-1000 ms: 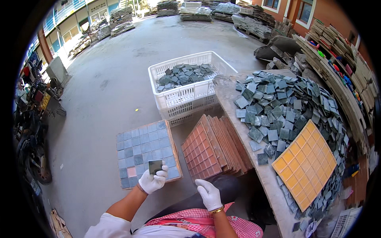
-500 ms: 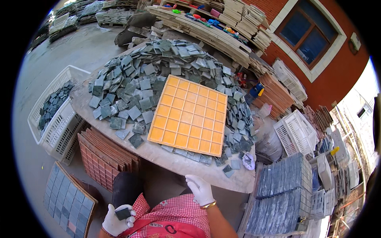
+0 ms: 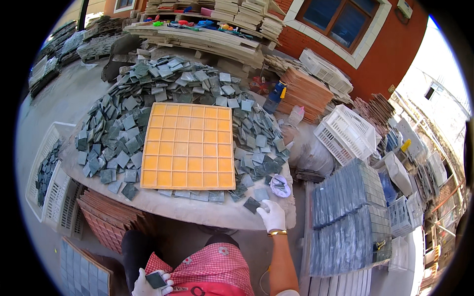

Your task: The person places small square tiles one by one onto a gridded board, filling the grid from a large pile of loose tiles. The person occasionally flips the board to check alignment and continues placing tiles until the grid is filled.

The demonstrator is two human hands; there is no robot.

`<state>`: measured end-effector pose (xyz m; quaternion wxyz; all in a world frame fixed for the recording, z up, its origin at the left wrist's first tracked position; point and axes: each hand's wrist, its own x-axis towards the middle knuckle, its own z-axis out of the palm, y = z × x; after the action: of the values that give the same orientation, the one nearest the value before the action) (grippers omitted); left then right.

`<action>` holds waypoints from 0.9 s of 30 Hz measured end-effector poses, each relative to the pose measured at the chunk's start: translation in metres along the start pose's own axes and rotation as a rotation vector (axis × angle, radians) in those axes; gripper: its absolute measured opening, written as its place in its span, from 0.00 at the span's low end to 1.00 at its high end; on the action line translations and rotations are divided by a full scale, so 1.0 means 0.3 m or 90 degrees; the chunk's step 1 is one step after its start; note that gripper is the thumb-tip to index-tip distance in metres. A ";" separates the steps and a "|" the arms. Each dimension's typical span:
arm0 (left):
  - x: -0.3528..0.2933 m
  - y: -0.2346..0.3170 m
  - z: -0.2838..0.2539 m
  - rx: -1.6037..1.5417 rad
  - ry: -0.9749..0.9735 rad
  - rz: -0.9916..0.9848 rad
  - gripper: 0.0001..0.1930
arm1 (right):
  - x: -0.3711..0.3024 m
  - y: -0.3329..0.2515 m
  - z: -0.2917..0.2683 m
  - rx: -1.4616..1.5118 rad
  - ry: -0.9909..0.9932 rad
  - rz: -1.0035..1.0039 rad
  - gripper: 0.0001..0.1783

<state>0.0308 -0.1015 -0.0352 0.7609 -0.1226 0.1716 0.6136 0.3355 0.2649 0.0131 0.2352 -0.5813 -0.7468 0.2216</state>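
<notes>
Plainly square and thin, a dark green-grey tile (image 3: pixel 156 280) sits at the lower edge of the frame, left of centre, held in the gloved left hand (image 3: pixel 152 284), whose fingers curl around its side. Its face is smooth, nearly black-green, with a paler line along the rim. Below and right of the frame's centre, a second, charcoal tile (image 3: pixel 251 204) lies turned cornerwise at the front of the pale tabletop (image 3: pixel 217 213). It looks flat, matt and evenly dark, with crisp straight edges. The gloved right hand (image 3: pixel 271 216) has its thumb and fingertips close together at this tile's right corner; whether they pinch it or only touch it, I cannot tell.

Across the left and middle of the frame spreads a heaped pile of similar tiles (image 3: pixel 116 135), ranging from light grey to deep green, some dusty, many overlapping at odd angles. A yellow grid tray (image 3: pixel 187 146) lies over its front part, its square cells parted by pale ribs. Just above the right hand is a small lilac-white container (image 3: pixel 274 180) with tile pieces inside.
</notes>
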 end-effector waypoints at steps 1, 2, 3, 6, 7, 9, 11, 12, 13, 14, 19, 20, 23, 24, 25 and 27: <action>0.002 -0.001 -0.009 0.005 -0.001 0.003 0.31 | -0.001 0.013 0.020 -0.009 0.006 -0.031 0.24; 0.008 -0.004 -0.011 0.010 -0.006 0.004 0.30 | 0.004 0.029 0.036 -0.021 0.016 -0.063 0.26; 0.012 -0.007 -0.012 0.011 -0.004 0.003 0.29 | 0.006 0.042 0.050 -0.032 0.026 -0.095 0.28; 0.016 -0.015 -0.004 0.043 -0.006 0.013 0.28 | 0.011 0.050 0.078 -0.060 0.064 -0.120 0.29; 0.013 -0.015 0.004 0.044 0.000 0.014 0.27 | 0.016 0.048 0.085 -0.061 0.075 -0.119 0.29; 0.016 -0.020 0.021 0.045 0.005 0.012 0.27 | 0.051 0.073 0.091 -0.096 0.141 -0.129 0.26; 0.018 -0.018 0.019 0.055 0.006 0.012 0.27 | 0.083 0.075 0.086 -0.131 0.170 -0.084 0.25; 0.016 -0.018 0.016 0.059 0.008 0.013 0.27 | 0.111 0.062 0.078 -0.149 0.165 -0.034 0.25; 0.016 -0.017 0.012 0.060 0.002 0.013 0.27 | 0.134 0.048 0.073 -0.166 0.160 0.017 0.25; 0.021 -0.016 0.009 0.061 -0.006 0.012 0.27 | 0.149 0.033 0.068 -0.214 0.132 0.035 0.26; 0.015 -0.023 0.009 0.074 0.002 0.022 0.27 | 0.197 -0.026 0.057 -0.281 0.026 0.078 0.28; 0.013 -0.025 0.011 0.077 -0.001 0.022 0.27 | 0.202 0.000 0.051 -0.213 0.033 0.058 0.28; 0.019 -0.012 0.007 0.085 -0.018 0.020 0.26 | 0.197 0.081 0.017 0.322 -0.101 0.044 0.30; 0.015 -0.019 0.002 0.083 -0.018 0.016 0.26 | 0.161 0.093 0.010 0.616 -0.195 0.098 0.31; 0.010 -0.028 0.000 0.103 0.032 0.039 0.29 | 0.137 0.098 0.005 0.909 -0.289 0.158 0.32; 0.010 -0.044 0.006 0.147 0.133 0.076 0.35 | 0.064 0.018 0.002 1.106 -0.432 0.113 0.33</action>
<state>0.0445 -0.1012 -0.0352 0.7103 -0.0872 0.3257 0.6179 0.3352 0.2848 0.0112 0.3389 -0.1611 -0.3010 0.8767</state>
